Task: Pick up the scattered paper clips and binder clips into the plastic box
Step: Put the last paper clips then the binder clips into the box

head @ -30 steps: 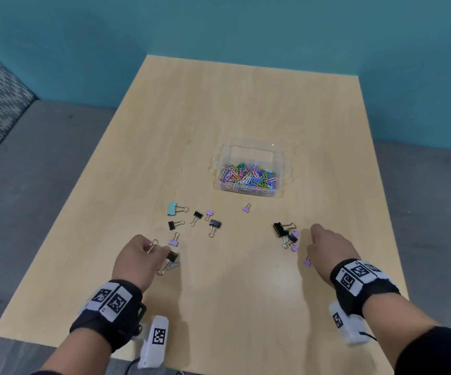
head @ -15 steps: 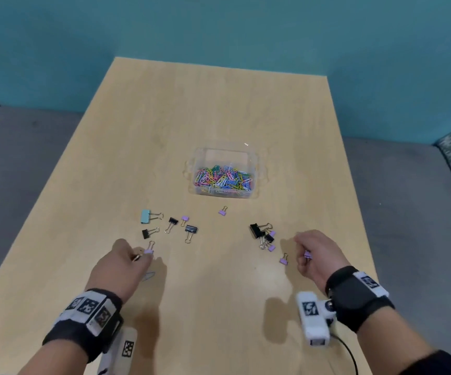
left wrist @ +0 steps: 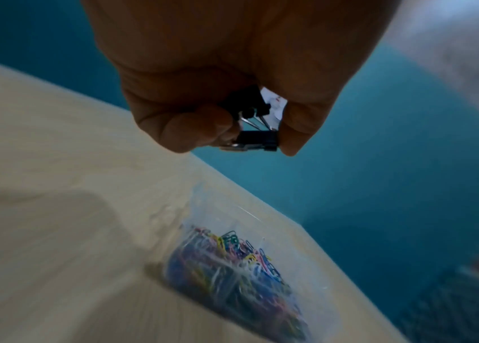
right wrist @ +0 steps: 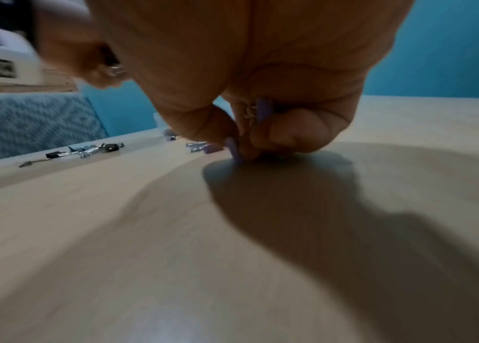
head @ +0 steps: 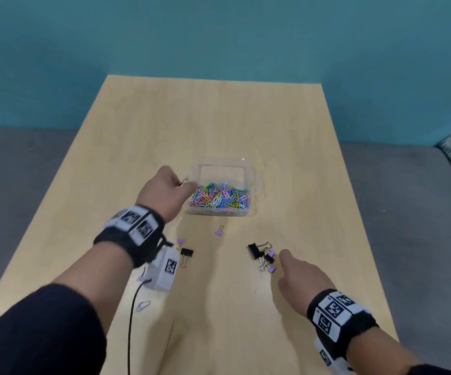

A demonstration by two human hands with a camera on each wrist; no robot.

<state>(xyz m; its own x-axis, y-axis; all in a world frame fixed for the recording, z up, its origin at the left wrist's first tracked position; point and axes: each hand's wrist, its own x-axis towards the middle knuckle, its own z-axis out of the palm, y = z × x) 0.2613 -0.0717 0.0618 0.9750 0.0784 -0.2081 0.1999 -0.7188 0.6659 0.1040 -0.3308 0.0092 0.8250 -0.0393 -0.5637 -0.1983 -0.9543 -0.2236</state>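
Observation:
The clear plastic box (head: 220, 161) sits mid-table, its floor covered with coloured paper clips (head: 220, 196). My left hand (head: 183, 185) hovers at the box's left rim, fingers curled round black binder clips (left wrist: 257, 140) with silver handles. My right hand (head: 282, 267) is low on the table beside a pile of black and purple binder clips (head: 262, 254). In the right wrist view it pinches a small purple binder clip (right wrist: 232, 148) against the tabletop and keeps another purple clip (right wrist: 263, 109) tucked in the palm.
Loose on the wooden table (head: 219, 117) lie a purple binder clip (head: 219, 231), a black binder clip (head: 186, 253), another purple one (head: 181, 241) and a paper clip (head: 143, 305). My left forearm covers part of the left-hand scatter. A teal wall is behind.
My left hand has lifted off the near-left table and travelled forward to the box's left rim with its clips. My right hand has shifted to the clip pile.

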